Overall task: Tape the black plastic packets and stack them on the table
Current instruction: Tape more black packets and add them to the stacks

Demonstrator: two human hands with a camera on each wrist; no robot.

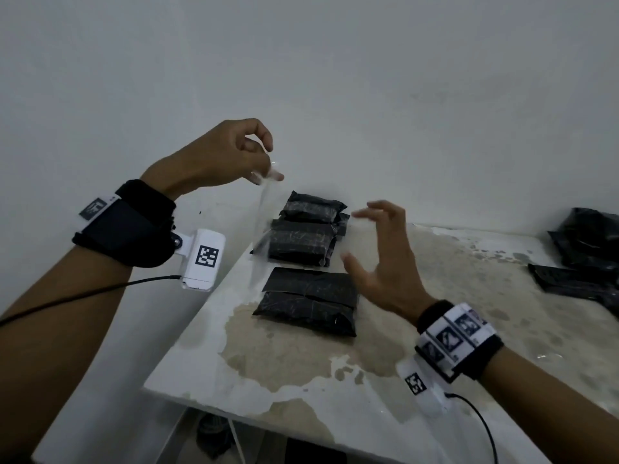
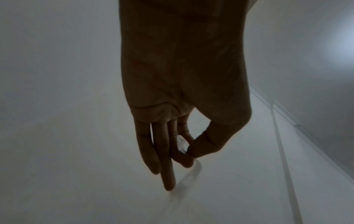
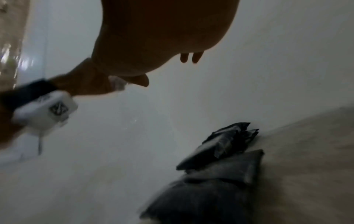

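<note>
Head view: left hand (image 1: 217, 155) pinches a clear tape strip (image 1: 263, 209) hanging toward the near packet (image 1: 310, 303) on the table (image 1: 435, 346), long axis crosswise (farther packets are stacked), while the nearer right hand (image 1: 385, 262) hovers open.

Blurred black packets (image 3: 220, 171) on table (image 3: 306, 151), right hand (image 3: 162, 37) above

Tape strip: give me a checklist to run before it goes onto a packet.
1. Left hand pinches the tape strip: ok.
2. Strip hangs free, not folded on itself: cannot tell.
3. Right hand empty, fingers spread, ready to take the lower end: ok.
4. Nearest packet lies flat on the table: ok.
5. Its fold already taped: cannot tell.
6. Stack of packets behind it stays clear of the strip: not ok, the strip hangs in front of it.
</note>
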